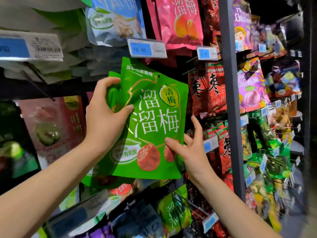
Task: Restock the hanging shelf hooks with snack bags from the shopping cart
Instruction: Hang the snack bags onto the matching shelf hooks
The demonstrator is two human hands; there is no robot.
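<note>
Below the 10.90 price tag [146, 48], green plum snack bags [154, 117] are held against the display. The left hand [106, 117] clamps their left edge; the right hand [190, 148], fingers spread, thumbs the lower corner. With the hook hidden behind them, the hang hole [159, 76] could miss it and the bags could slip.

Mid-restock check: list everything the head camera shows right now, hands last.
green bags: at least two, green, stacked, held at centre
price tag: one, blue and white, reads 10 90, above green bags
pink bag: one, pink, top centre
pale bag: one, pale blue, left of pink bag
red bags: several, red, right of green bags
post: one, grey, upright at right
purple bags: several, purple, beyond post
left hand: grips green bags' left edge
right hand: thumb on their lower right, fingers spread
</note>
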